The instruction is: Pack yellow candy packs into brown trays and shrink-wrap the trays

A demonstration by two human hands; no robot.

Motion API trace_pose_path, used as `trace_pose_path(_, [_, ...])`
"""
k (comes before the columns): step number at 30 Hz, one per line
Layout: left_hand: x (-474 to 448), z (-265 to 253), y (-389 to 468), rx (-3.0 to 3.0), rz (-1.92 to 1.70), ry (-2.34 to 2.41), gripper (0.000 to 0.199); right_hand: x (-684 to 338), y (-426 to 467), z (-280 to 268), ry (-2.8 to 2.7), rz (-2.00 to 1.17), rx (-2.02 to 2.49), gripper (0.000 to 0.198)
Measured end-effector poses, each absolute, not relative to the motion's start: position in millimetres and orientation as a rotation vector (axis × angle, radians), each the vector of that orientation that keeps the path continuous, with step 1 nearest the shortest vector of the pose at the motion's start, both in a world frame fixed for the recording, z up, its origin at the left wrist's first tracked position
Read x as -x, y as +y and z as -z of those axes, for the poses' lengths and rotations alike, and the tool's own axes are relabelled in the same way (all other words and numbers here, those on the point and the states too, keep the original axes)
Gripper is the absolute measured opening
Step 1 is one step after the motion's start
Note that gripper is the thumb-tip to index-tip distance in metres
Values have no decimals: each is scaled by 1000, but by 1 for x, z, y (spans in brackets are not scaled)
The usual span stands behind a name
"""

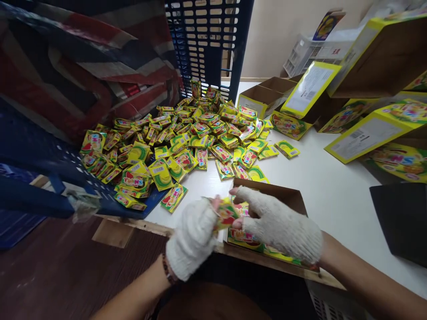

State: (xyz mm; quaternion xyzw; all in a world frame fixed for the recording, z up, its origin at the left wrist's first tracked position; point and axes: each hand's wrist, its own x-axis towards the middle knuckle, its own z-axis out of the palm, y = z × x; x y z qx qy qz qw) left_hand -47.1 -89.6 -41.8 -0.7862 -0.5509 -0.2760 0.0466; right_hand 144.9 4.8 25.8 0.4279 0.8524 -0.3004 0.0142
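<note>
A small yellow-green candy packet with red fruit print is in my left hand, its gloved fingers closed around it. My right hand, also in a white fingerless glove, reaches over an open display carton. Its thumb and fingers are apart, close to the packet's right edge; whether the thumb touches it I cannot tell. Some packets show inside the carton, partly hidden by the right hand. Left of the carton, a loose packet lies on the white table.
A heap of similar packets spills from a tipped blue crate onto the table. Stacked open cartons stand at the right, beside a dark flat panel. The table's wooden front edge runs below my hands.
</note>
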Motion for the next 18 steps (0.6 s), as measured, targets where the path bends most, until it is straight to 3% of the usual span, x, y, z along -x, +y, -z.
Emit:
trace_pose_path(4, [46,32,-79,2328,863,-1816,62,-153,10,-33,2695,942,-1271,29])
trace_pose_path(7, [88,35,-73,2057,298,-2335,40,-180,22,-36,2630,925,-1360,23])
trace_pose_path(9, [114,41,-69,1909,-129,-2549,37,-194,29,-38,2567,943,-1420,21])
trace_pose_path(11, [127,48,-67,1853,-322,-2626,38,-204,33,-41,2499,967,-1492,23])
trace_pose_path(18, [110,62,-66,1922,-62,-2705,39,-226,47,-43,2135,609,-1564,21])
